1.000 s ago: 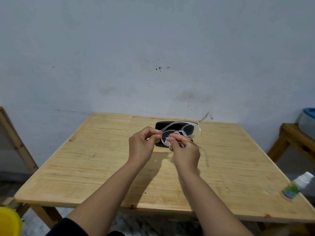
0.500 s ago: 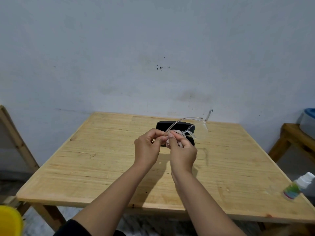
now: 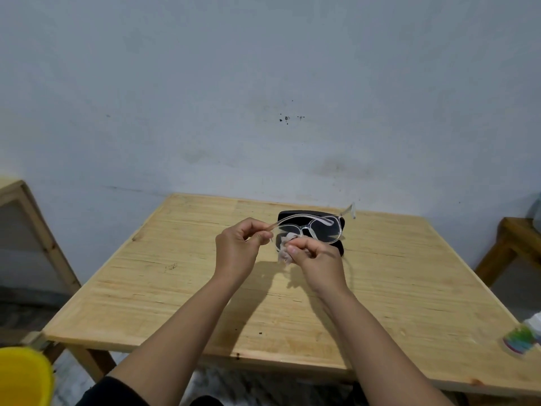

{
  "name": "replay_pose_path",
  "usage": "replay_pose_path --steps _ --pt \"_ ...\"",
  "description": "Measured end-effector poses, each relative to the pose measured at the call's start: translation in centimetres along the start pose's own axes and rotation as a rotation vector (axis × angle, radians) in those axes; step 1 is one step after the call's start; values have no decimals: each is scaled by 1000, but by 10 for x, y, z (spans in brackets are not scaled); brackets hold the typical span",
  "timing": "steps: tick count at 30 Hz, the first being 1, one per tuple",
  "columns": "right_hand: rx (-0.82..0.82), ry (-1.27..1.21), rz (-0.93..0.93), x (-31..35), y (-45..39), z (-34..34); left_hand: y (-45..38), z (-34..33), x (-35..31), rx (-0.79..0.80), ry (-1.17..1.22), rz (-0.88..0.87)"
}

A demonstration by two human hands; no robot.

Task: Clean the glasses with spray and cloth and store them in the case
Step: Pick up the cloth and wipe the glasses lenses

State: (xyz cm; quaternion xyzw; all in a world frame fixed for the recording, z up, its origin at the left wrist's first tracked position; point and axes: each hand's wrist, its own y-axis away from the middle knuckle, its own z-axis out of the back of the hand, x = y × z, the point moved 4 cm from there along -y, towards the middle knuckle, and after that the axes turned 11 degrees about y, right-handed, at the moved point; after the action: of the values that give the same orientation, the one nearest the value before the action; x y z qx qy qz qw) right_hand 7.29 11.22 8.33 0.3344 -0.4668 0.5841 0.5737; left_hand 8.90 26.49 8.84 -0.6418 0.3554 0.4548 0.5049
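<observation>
Above the far case (image 3: 313,218), my left hand (image 3: 237,247) is re-pinching the glasses (image 3: 316,230) by the temple now, my right hand (image 3: 316,256) pinching the cloth (image 3: 285,249) against the lens: wiping is continuing.

I'm in a bare, plain room, maybe a home or simple workroom: a stained pale wall (image 3: 263,98), a raw wooden table (image 3: 146,288), wooden furniture (image 3: 509,244) either side, a yellow tub (image 3: 20,376).

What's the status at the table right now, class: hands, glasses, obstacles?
Left hand pinches glasses by one temple. Right hand grips cloth against the lens. Case waits behind on table. Nothing in the way.
</observation>
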Motion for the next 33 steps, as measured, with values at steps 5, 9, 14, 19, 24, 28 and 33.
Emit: replay_pose_path --steps 5,9,14,19,24,28,33 --pt "-72 -101 -121 -17 1 -5 -10 48 -6 -138 -25 -4" --pt "-57 -167 -230 -33 3 -13 -13 101 -12 -207 -134 -58" --pt "-59 -192 -270 -34 9 -25 -7 163 -7 -298 -250 -94" --pt "-33 -191 -298 -30 15 -41 2 196 7 -305 -419 -99" --pt "-34 -235 -316 -31 18 -51 10 202 21 -268 -467 -84" --pt "-18 -245 -349 -38 18 -56 12 203 28 -260 -497 -91" --pt "-14 -276 -342 -38 18 -57 12 199 35 -198 -522 -65"
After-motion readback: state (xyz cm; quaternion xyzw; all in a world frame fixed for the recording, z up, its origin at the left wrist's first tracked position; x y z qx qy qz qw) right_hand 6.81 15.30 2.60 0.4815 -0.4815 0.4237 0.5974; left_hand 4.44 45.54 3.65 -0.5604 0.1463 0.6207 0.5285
